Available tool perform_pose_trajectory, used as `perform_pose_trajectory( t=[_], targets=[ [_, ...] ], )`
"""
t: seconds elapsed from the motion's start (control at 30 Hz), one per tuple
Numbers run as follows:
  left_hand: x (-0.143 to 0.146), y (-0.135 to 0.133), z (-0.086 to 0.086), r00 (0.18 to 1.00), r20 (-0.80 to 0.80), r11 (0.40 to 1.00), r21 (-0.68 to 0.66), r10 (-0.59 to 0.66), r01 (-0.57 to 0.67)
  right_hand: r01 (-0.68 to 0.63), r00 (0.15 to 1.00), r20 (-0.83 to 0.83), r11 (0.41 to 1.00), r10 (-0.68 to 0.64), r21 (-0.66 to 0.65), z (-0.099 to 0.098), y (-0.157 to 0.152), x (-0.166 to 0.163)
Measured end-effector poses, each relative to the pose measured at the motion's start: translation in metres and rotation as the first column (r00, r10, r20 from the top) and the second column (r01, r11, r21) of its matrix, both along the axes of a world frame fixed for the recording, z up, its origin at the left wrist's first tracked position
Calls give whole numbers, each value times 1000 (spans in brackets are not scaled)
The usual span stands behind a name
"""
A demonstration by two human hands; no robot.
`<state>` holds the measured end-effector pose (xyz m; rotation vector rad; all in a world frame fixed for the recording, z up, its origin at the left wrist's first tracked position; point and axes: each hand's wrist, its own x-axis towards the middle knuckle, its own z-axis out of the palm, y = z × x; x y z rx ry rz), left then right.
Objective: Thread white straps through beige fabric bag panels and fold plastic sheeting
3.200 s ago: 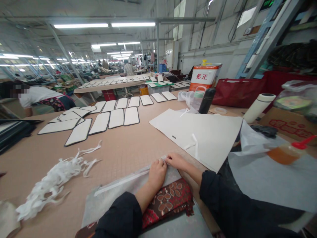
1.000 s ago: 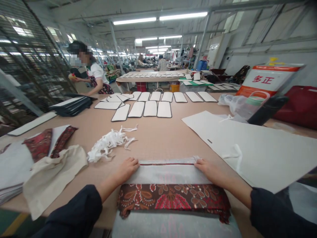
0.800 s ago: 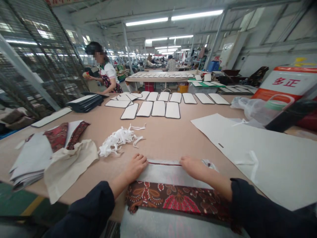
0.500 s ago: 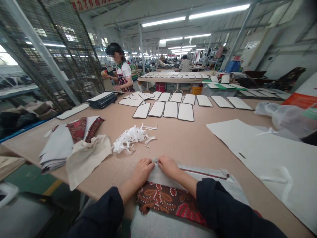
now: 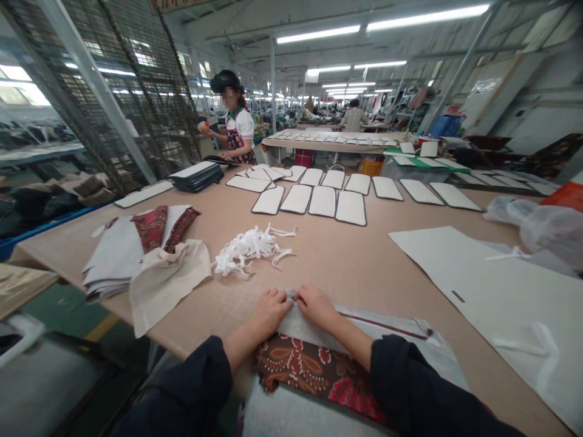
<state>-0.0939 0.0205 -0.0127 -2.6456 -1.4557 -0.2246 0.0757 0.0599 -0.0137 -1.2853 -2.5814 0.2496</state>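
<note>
Right in front of me lies pale grey fabric (image 5: 387, 325), with a dark brown floral cloth (image 5: 314, 370) of red and orange pattern folded over part of it. My left hand (image 5: 272, 311) is closed at the fabric's far left corner, fingers curled. Close beside it, my right hand (image 5: 315, 308) pinches the same corner, the fingertips of both hands almost meeting. The exact fold between the fingers is too small to make out. Beyond my hands, to the left, sits a loose heap of white fabric strips (image 5: 250, 246).
Stacked fabric (image 5: 109, 255) and a cream cloth (image 5: 175, 276) lie at the left table edge. Several dark-edged white panels (image 5: 322, 200) are spread farther back. A large white sheet (image 5: 492, 285) and plastic bag (image 5: 532, 224) lie right. A co-worker (image 5: 237, 124) stands across the table.
The whole view has shifted, so the scene sits slightly farther right. Both hands stay at the fabric's corner, nearly unmoved. The co-worker's head and body have turned a little.
</note>
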Motion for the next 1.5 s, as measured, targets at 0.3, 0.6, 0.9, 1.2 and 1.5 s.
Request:
perform_pose_trajectory(
  t=[0.3, 0.6, 0.9, 1.2, 1.5],
  targets=[
    [-2, 2, -6, 969, 225, 994, -54, 107, -97, -247, 969, -5, 968, 248, 37, 0, -7, 16],
    [1, 1, -11, 968, 212, 991, -32, 137, -133, -207, 978, 2, 975, 207, 82, -6, -9, 3],
    [5, -5, 4, 999, -40, 999, 36, 30, -29, -168, 974, 152, 986, 167, -6, 19, -24, 22],
    [6, 0, 2, 986, 105, 990, -76, 129, -122, 54, 991, 132, 985, -33, -162, 18, -9, 31],
    [2, 0, -3, 787, 518, 942, -167, 336, -292, 58, 982, -146, 933, -116, -354, 11, 3, 27]
  ],
)
